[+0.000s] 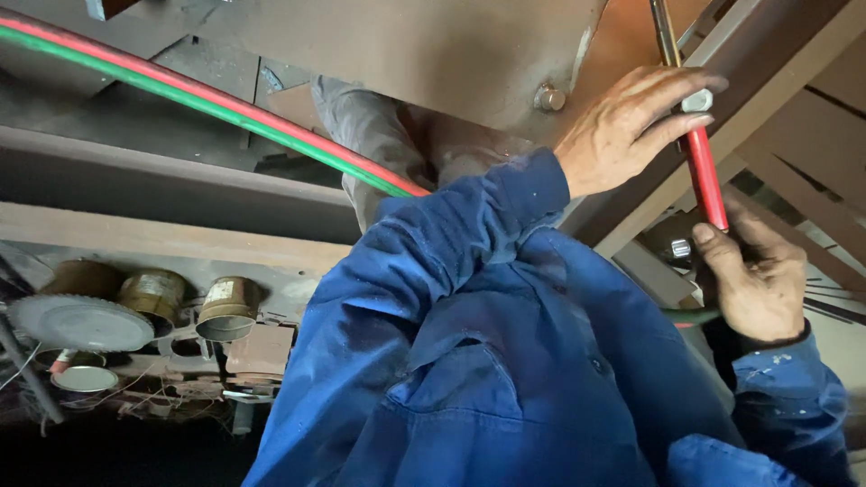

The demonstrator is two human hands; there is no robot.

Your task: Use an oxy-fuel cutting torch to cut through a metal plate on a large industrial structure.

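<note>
The left hand (pixel 631 126), at about 1 o'clock in the view, lies spread over a sloping rust-brown steel beam (pixel 767 68). Its fingers are half curled, and the fingertips pinch a pale hexagonal nut (pixel 697 100) against the beam. Just under that nut runs a smooth, glossy red rod (pixel 706 176), slanting down toward 4 o'clock, with a dull brass-coloured metal shaft (pixel 665 32) continuing above it to the top edge. The right hand (pixel 753 284), at 3 o'clock, is closed around the rod's lower end, thumb pressed flat along it.

Both arms wear creased blue cotton sleeves (pixel 469 271); the right cuff is flecked with pale spots.

A flat brown steel plate (pixel 433 54) fills 12 o'clock, with a round bolt head (pixel 548 97) near its lower edge. From 10 o'clock a paired red and green hose (pixel 198 95) curves down behind the left sleeve. At 8 o'clock sit dented, rusty round tins (pixel 227 308) and a grey toothed disc (pixel 81 322) lying among scrap.
</note>
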